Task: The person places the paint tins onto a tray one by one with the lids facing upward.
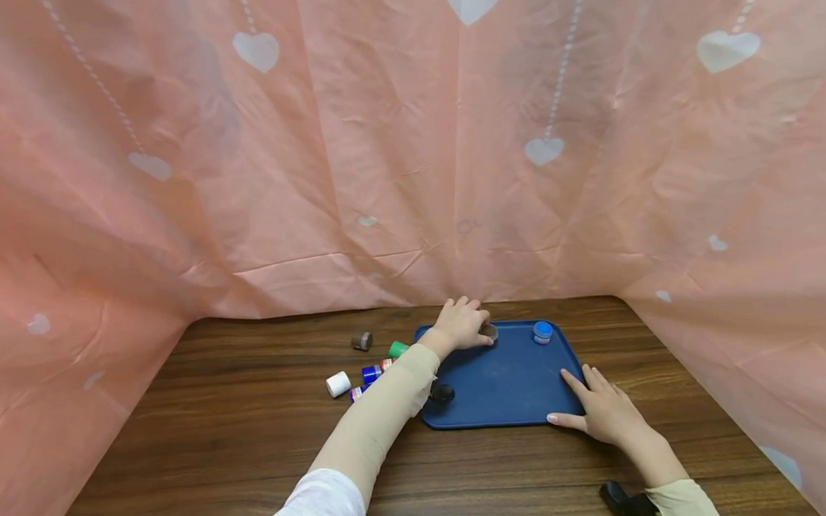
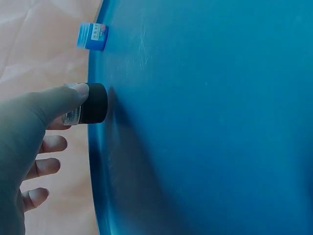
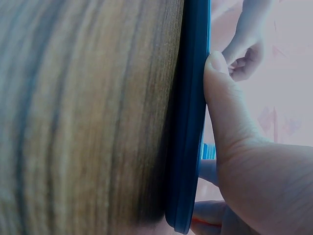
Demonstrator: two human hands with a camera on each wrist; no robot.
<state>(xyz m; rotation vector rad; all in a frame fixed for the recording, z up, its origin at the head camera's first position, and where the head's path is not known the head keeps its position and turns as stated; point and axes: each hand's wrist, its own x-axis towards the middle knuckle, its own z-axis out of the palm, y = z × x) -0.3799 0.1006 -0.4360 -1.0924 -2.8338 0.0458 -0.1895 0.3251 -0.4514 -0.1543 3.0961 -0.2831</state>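
Note:
My left hand (image 1: 462, 325) reaches over the back left part of a blue tray (image 1: 506, 380). Between its thumb and forefinger it pinches a small jar (image 2: 95, 104), black below with a clear ridged upper part, while the other fingers stay off it. In the left wrist view the jar is close over the tray near the far rim; whether it touches cannot be told. A blue jar (image 1: 542, 332) stands in the tray's back right corner. My right hand (image 1: 606, 407) lies at the front right corner with fingers spread, its thumb (image 3: 217, 73) touching the rim.
Left of the tray, on the wooden table (image 1: 207, 425), are a white jar (image 1: 338, 384), a dark jar (image 1: 362, 341), a green one (image 1: 398, 350) and several blue and red ones, partly hidden by my left arm. A pink curtain (image 1: 410, 174) hangs behind the table.

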